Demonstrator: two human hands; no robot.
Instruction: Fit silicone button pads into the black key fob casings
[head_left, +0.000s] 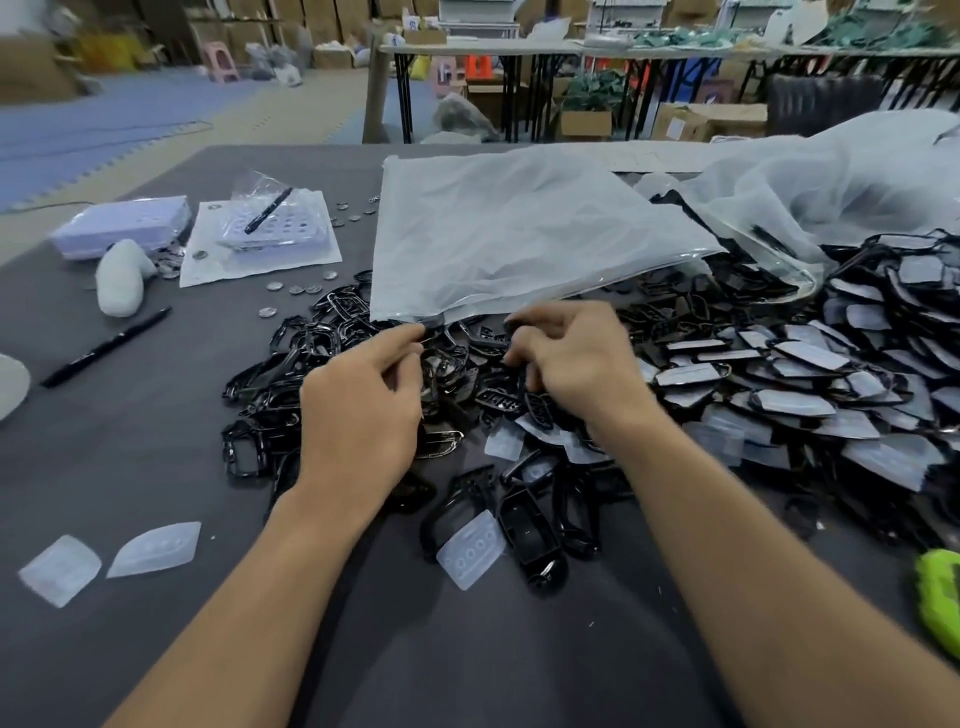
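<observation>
Casings (322, 343) are lying heaped beneath both hands; I'm curling my left hand (363, 410) and right hand (571, 364) into the pile, though I can't tell what either is pinching. The nearest silicone pad (470, 556) is lying behind them, toward me, between my forearms.

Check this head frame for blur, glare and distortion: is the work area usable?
Head view: usable; left hand, right hand and casing pile are fairly sharp, far room soft; wide-angle distortion stretches the forearms; plastic bag shows mild sheen; lighting even, shadows faint.
</observation>
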